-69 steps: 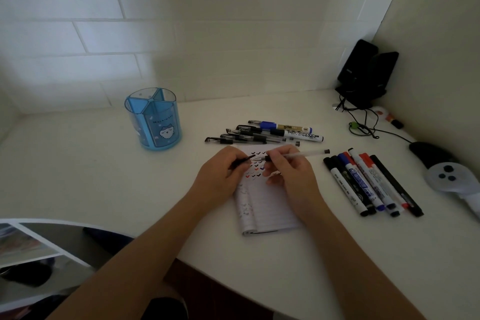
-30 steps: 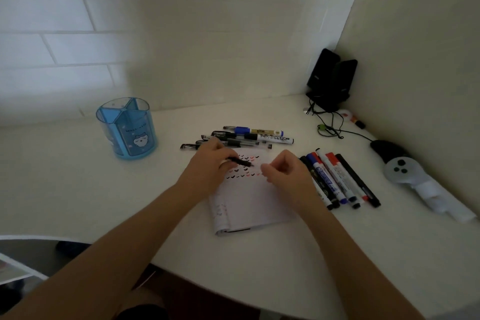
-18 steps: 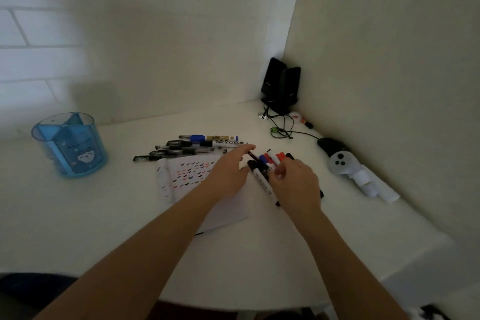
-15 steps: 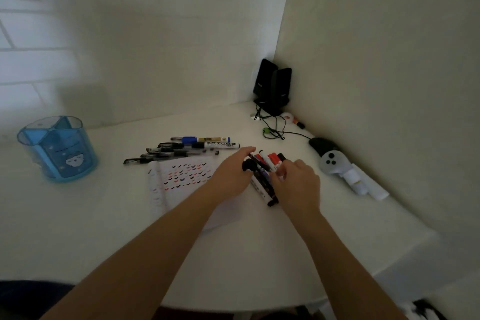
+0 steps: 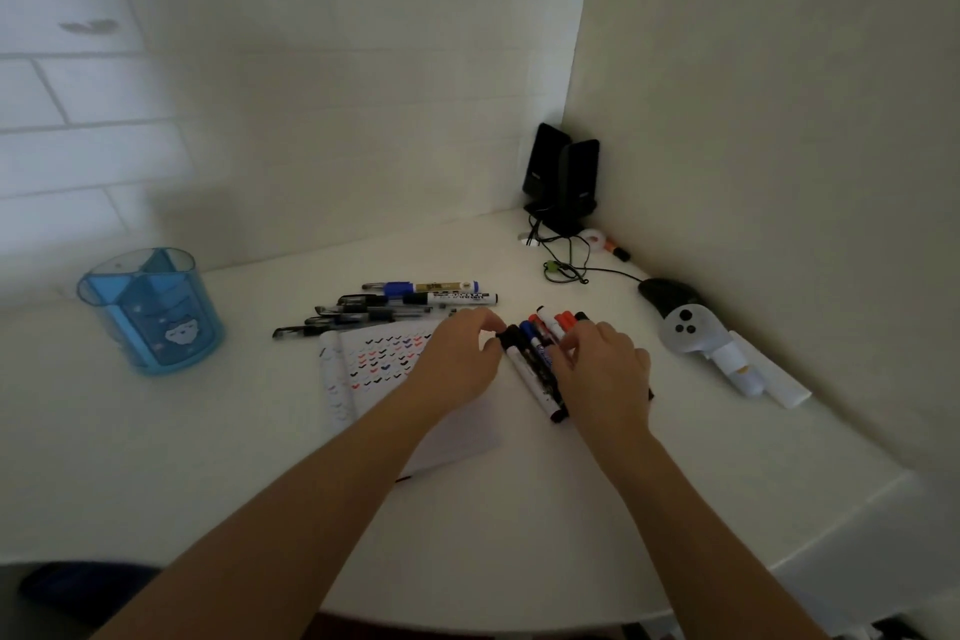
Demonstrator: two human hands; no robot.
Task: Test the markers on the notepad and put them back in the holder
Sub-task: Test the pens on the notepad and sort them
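Several whiteboard markers (image 5: 531,360) with black, blue and red caps lie side by side on the white desk, right of the notepad. My left hand (image 5: 457,356) pinches the cap end of the leftmost black marker (image 5: 508,337). My right hand (image 5: 602,372) lies over the right side of the bunch with its fingers curled round the markers and hides their lower ends. The open notepad (image 5: 374,364), covered with small black, red and blue test marks, is partly under my left wrist. The blue holder (image 5: 150,312) stands at the far left, with nothing showing above its rim.
A pile of pens and two more markers (image 5: 395,309) lies just behind the notepad. Black speakers (image 5: 563,182) with cables stand in the corner. A black mouse (image 5: 667,294) and a white controller (image 5: 696,333) lie by the right wall. The desk's curved front edge is near me.
The thin pen I held over the notepad is out of my hands. Both hands moved right from the notepad onto the group of markers, and my view turned right.
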